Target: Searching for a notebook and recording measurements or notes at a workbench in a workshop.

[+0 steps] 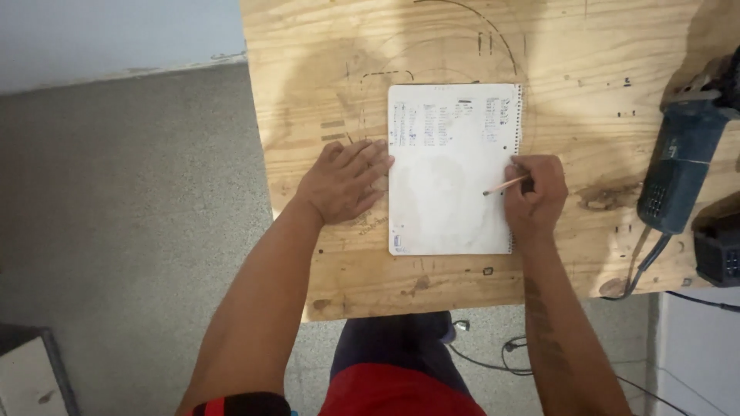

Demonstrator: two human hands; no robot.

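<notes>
The fingers [530, 179] of the right hand [536, 196] are curled tight round a pencil [506, 185], its tip resting on the notebook [451, 169] near the right edge, about halfway down the page. The left hand [344, 181] lies flat, fingers spread and holding nothing, pressing on the tabletop [308, 92] with its fingertips just over the notebook's left edge, as if to keep the page from sliding.

The notebook sits squarely in front of the person, spiral binding down its right side. The top part of the page carries columns of small handwriting; the rest below is blank, and the pencil tip is in that blank part. To my eye the work in hand is writing or marking on the page, with the point set down and ready. A next stroke would call for steady pressure from the left hand and a light drag of the point across the paper.

Round the notebook, the tabletop is bare plywood with pencilled curves and dashed outlines on it. Well to the right of the notebook lies a blue angle grinder [682, 162], its cord trailing off the near edge towards the grey floor [131, 216].
</notes>
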